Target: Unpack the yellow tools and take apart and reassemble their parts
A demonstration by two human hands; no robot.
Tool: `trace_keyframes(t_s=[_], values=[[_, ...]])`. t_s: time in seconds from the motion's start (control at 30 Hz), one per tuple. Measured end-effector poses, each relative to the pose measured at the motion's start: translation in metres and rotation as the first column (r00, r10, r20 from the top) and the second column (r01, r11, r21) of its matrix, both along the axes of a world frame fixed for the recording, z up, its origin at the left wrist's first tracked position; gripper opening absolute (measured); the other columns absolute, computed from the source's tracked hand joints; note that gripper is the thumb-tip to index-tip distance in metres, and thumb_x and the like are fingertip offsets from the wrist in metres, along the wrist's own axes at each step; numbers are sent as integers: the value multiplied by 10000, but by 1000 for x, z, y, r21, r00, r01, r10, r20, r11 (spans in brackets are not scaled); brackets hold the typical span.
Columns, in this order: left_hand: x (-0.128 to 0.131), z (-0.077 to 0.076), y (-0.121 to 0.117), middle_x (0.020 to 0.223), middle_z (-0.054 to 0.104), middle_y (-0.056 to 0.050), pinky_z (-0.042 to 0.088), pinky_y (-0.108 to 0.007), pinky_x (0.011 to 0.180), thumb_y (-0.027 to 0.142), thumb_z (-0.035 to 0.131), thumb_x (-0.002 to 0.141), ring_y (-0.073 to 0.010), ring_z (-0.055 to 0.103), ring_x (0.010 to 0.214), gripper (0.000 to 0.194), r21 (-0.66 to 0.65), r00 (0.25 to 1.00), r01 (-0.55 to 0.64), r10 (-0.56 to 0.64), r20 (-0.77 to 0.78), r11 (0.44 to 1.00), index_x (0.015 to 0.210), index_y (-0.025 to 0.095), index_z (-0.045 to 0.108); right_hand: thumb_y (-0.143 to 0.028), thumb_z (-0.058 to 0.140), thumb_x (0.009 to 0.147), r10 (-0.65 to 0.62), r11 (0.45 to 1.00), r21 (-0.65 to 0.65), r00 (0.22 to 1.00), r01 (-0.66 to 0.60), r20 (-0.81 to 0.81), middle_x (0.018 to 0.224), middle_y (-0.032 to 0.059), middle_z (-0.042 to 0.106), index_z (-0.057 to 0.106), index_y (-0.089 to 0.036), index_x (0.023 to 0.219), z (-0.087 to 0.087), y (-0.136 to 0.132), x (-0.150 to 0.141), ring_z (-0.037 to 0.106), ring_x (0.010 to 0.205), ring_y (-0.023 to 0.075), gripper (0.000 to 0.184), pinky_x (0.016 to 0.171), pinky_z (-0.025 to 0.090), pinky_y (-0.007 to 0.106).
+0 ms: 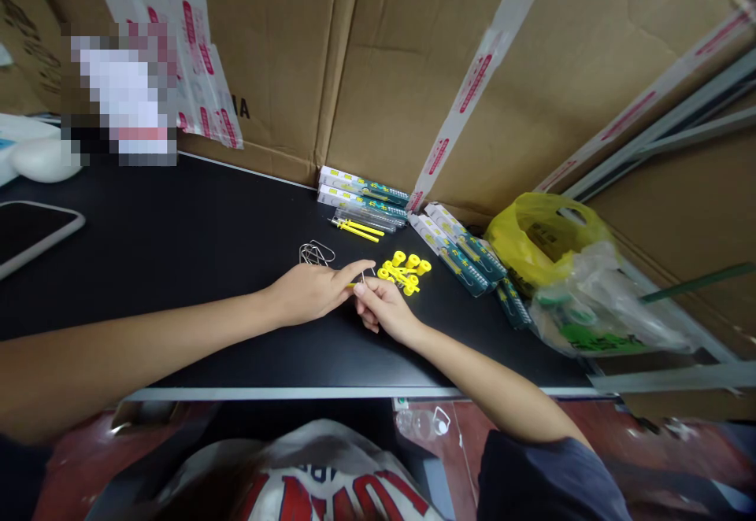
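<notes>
One small yellow plastic piece (351, 285) with thin bent silver wire (363, 276), held above the black worktop (236, 245), pinched by the fingertips of the left hand (313, 293) and right hand (387, 308). Just beyond the hands: bent silver wire loops (316, 253), yellow plastic spool-shaped parts (413, 260), slim yellow rods (359, 230), white-and-green printed boxes (452, 253).

open tabletop (165, 245) left, cardboard (402, 88) ahead, bags (525, 238) right
</notes>
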State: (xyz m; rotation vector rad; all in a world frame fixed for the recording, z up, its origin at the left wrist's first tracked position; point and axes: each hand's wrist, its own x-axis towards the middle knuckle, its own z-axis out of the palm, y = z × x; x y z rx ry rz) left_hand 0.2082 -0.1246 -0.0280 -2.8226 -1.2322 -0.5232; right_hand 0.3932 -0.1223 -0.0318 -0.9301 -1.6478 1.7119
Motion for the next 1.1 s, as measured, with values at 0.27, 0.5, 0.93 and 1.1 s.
trace_keyframes(t_s=[0.27,0.5,0.93,1.1], values=[[0,0,-1,813,728,-30,489,-231,541,304,375,971,-176,692,642,503,21,999,-35,34,21,999,1446,166,283,-611,591,773,-60,998,27,998,60,29,348,-112,345,466,-177,582,1,1,-1,305,275,28,491,308,240,163],[-1,0,-1,860,731,-23,498,-227,576,290,419,944,-170,696,679,539,-11,998,-49,50,38,999,1454,197,271,-599,588,783,-36,997,76,996,30,81,358,-106,360,468,-178,586,-1,3,2,333,283,33,480,315,235,167],[0,1,-3,701,705,-45,495,-221,537,295,408,944,-192,691,619,468,36,994,-98,100,-41,994,1392,161,389,-608,571,785,-40,984,176,984,9,173,372,-86,377,468,-181,579,5,3,4,328,300,39,485,326,207,177],[-1,2,-2,731,713,-50,469,-207,505,274,439,936,-190,694,630,458,101,996,-68,74,-56,993,1381,169,405,-596,537,822,-17,964,262,976,-42,218,424,-72,392,477,-178,594,8,4,7,339,346,45,480,354,225,188]])
